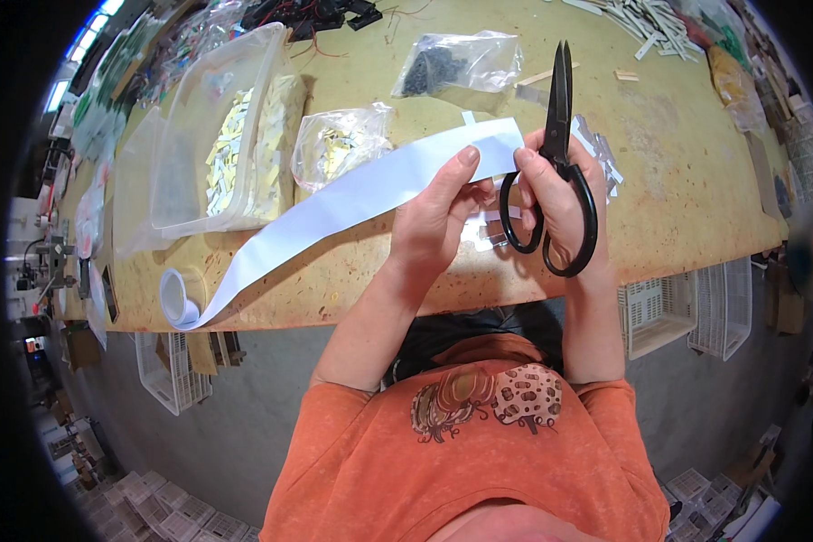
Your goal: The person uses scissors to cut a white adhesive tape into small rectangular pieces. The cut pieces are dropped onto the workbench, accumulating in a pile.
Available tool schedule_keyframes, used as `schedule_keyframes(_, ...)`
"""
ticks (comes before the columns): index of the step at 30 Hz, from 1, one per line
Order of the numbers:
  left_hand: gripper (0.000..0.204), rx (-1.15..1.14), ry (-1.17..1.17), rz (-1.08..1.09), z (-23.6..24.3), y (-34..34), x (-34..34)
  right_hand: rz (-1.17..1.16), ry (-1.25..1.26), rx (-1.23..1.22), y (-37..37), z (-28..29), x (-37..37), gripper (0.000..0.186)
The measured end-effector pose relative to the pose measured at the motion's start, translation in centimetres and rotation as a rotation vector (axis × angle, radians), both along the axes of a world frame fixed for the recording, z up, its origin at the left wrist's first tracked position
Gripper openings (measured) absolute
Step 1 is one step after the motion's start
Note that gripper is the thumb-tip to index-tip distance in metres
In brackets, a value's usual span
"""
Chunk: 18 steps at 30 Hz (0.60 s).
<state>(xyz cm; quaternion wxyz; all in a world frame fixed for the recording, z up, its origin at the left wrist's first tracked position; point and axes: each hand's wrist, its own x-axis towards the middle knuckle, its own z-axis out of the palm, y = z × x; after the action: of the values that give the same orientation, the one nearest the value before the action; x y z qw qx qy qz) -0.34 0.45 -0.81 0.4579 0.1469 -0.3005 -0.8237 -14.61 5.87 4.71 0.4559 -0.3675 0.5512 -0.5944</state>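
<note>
My left hand (434,212) grips a long white strip (325,194) near its free end, thumb on top. The strip runs down to a roll (179,298) at the table's left front edge. My right hand (556,199) is wrapped round black-handled scissors (558,99), blades upright, and its thumb touches the strip's end. Small white and silvery pieces (596,149) lie on the table behind my right hand, partly hidden by it.
The yellowish table (659,208) holds a lidless plastic bin of small pieces (235,163), a bag of similar pieces (339,144), a bag of dark parts (447,68) and scattered white sticks (637,18). Plastic crates (655,316) sit below the front edge.
</note>
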Motion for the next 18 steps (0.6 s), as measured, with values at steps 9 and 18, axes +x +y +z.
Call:
schedule_keyframes(9, 0.02, 0.037, -0.109, 0.26, 0.5, -0.3, 0.1, 0.236, 0.325, 0.143, 3.1, -2.6, -0.2, 0.054)
schedule_keyframes(18, 0.019, -0.047, -0.177, 0.236, 0.9, -0.3, -0.1, 0.185, 0.597, 0.114, 3.5, -1.8, 0.8, 0.051)
